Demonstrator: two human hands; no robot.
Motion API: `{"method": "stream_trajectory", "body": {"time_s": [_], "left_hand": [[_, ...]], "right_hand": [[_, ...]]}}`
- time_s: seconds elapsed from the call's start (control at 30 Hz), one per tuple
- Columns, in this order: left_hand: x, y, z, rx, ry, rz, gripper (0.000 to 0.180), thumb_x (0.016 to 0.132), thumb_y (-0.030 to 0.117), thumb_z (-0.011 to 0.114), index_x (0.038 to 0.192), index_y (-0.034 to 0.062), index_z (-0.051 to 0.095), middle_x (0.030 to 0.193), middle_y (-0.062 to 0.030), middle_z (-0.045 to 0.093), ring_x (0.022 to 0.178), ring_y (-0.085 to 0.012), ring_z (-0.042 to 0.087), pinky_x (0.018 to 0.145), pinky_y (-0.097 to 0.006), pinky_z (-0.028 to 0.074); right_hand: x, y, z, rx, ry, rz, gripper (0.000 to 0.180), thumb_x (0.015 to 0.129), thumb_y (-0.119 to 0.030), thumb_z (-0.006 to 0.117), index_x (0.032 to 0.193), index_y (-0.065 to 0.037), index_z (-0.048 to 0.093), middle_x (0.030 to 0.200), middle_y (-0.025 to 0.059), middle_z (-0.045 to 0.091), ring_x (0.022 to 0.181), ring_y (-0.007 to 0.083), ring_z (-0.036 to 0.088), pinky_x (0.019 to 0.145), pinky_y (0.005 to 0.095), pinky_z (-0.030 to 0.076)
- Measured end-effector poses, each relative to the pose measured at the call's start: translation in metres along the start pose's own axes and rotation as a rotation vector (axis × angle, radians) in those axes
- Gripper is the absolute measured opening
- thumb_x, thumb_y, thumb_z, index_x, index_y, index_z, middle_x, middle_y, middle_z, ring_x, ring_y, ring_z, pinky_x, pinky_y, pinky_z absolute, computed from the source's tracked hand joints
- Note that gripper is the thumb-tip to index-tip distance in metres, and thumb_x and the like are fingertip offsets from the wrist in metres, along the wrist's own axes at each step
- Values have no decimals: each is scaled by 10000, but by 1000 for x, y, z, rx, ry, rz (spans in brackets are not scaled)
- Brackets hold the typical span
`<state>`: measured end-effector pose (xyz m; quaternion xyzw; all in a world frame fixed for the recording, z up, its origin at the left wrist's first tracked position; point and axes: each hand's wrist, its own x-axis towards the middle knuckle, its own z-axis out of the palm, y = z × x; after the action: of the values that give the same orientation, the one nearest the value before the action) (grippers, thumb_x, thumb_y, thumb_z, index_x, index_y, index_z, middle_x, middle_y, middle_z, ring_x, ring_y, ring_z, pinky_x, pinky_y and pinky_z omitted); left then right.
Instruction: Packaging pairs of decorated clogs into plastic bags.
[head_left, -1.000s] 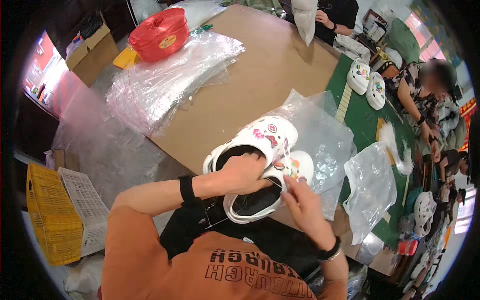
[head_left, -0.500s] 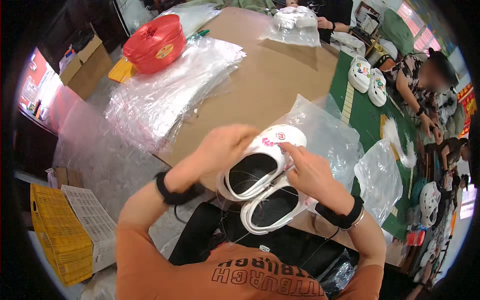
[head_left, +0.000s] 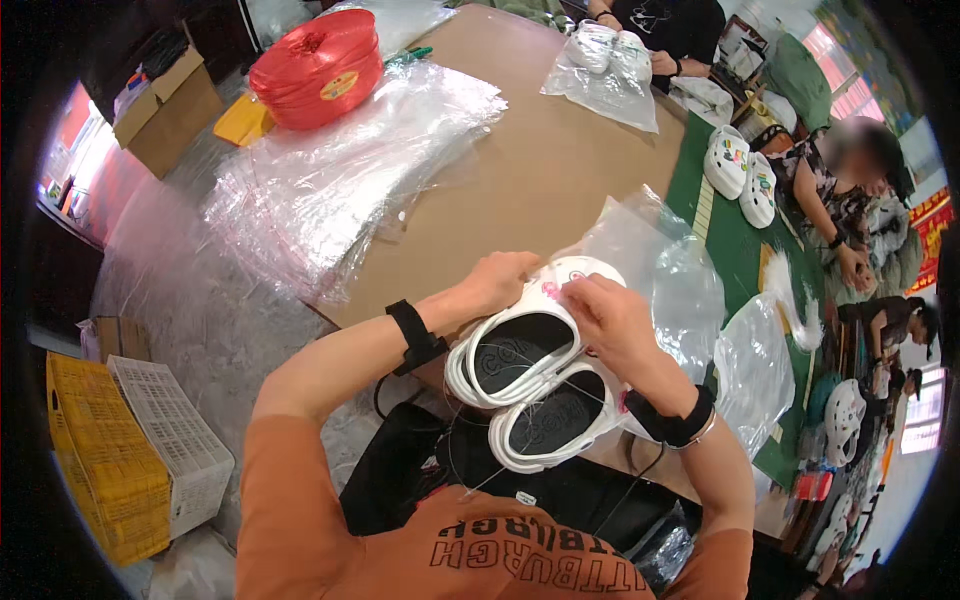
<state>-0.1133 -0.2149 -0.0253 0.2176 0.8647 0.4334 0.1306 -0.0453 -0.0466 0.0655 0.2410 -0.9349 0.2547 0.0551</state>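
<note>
A pair of white clogs with black insoles sits at the table's near edge, toes pointing away. The left clog (head_left: pixel 462 372) carries pink decorations and a round mark on its toe. My left hand (head_left: pixel 497 284) grips that clog's outer side near the toe. Bent over its upper is my right hand (head_left: pixel 615 320), fingers pinched together at the pink decorations; what is between the fingertips is hidden. The right clog (head_left: pixel 508 455) lies alongside, partly under my right wrist. Thin clear strands loop across both openings. Beyond the toes lies a clear plastic bag (head_left: pixel 668 270).
A stack of clear bags (head_left: pixel 330 185) and a red twine roll (head_left: pixel 318 72) are at the far left. Decorated white clogs (head_left: pixel 727 160) rest on the green mat (head_left: pixel 720 222). White strands (head_left: pixel 790 300) lie rightward. Co-workers sit beyond. Yellow crates (head_left: pixel 105 460) stand lower left.
My right fingers have curled from a stretched-out pose into a pinch at the decorations. My left hand has moved slightly right against the clog. The whole view has shifted a little.
</note>
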Motion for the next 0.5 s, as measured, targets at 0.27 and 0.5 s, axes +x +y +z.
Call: {"method": "stream_trajectory", "body": {"time_s": [0.27, 0.5], "left_hand": [[-10, 13, -15, 22, 10, 160, 287, 798, 63, 516, 1076, 40, 582, 870, -149, 635, 742, -217, 602, 669, -303, 465], [-21, 32, -24, -409, -228, -140, 347, 833, 103, 524, 1164, -1, 508, 843, -18, 565, 677, -67, 503, 569, -207, 413]], "right_hand": [[-8, -6, -4, 303, -20, 176, 118, 814, -138, 547, 864, -34, 574, 823, 121, 550, 723, 286, 551, 641, 343, 444], [-12, 5, 5, 268, 27, 58, 135, 816, -160, 539, 844, -29, 548, 824, 137, 527, 757, 322, 543, 657, 392, 439]]}}
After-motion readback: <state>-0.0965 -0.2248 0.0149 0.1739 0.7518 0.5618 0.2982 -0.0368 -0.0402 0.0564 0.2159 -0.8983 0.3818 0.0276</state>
